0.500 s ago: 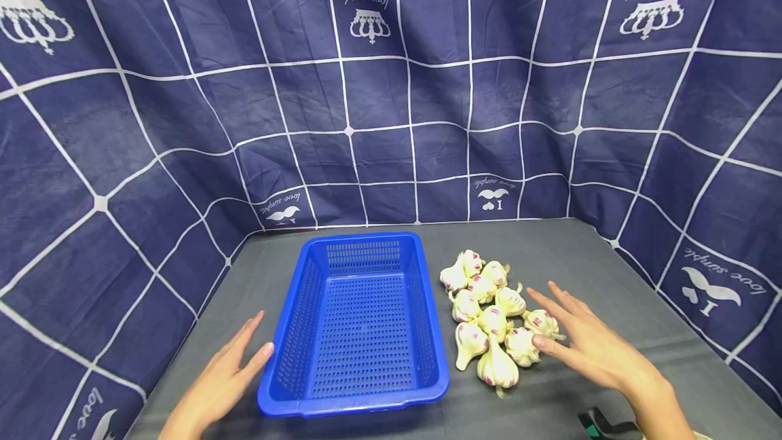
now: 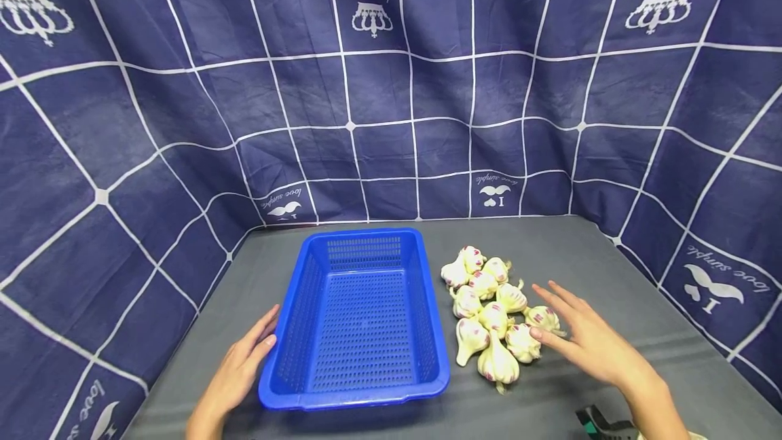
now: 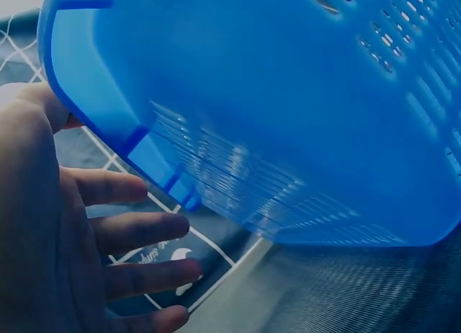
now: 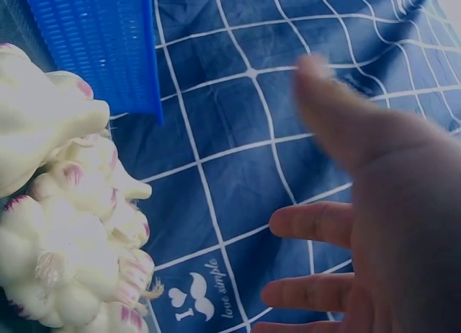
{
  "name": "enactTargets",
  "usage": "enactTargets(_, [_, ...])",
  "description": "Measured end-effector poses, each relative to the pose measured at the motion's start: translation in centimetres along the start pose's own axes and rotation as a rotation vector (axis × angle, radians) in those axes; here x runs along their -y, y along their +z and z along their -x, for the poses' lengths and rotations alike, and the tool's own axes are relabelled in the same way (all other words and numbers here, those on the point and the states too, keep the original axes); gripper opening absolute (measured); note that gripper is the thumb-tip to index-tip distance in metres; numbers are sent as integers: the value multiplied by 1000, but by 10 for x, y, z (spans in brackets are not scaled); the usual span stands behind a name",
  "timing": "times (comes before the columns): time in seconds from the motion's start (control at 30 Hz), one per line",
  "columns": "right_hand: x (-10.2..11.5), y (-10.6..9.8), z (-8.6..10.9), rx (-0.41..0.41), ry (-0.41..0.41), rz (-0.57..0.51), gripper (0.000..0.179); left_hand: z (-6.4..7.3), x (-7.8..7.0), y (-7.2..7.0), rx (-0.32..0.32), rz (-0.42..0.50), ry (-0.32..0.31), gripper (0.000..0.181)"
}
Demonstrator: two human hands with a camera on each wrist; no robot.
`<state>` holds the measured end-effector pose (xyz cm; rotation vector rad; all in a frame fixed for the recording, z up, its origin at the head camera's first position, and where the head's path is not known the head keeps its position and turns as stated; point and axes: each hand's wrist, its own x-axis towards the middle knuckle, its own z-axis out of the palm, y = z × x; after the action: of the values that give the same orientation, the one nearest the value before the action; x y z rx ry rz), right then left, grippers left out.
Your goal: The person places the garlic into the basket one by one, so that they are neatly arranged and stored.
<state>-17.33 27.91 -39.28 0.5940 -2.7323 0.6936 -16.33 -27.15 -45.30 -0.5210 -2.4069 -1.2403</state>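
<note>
A blue plastic basket with slotted walls stands on the grey surface, with nothing inside. My left hand is at its left rim, thumb tip right by the edge. In the left wrist view the other fingers of that hand stretch out loosely below the rim of the basket. Right of the basket lies a loose group of several garlic bulbs, white with purple marks. My right hand hovers at the group's right side, fingers spread, holding nothing. The right wrist view shows garlic bulbs left of this hand.
Dark blue cloth with white grid lines hangs behind and along both sides. The grey tabletop extends around the basket and garlic. A black object with a green patch shows beside my right wrist at the lower edge.
My left hand has moved right and slightly up to the basket's left rim. My right hand stays nearly in place beside the garlic bulbs.
</note>
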Motion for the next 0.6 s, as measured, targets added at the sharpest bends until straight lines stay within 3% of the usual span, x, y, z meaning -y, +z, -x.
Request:
enactTargets(0.33, [-10, 12, -1, -34, -15, -1, 67, 0, 3, 4, 42, 72, -17, 50])
enactTargets(0.5, [-25, 22, -4, -148, -99, 31, 56, 1, 5, 5, 50, 91, -13, 49])
enactTargets(0.6, [-37, 29, -6, -221, -104, 47, 53, 3, 5, 6, 49, 110, -5, 49])
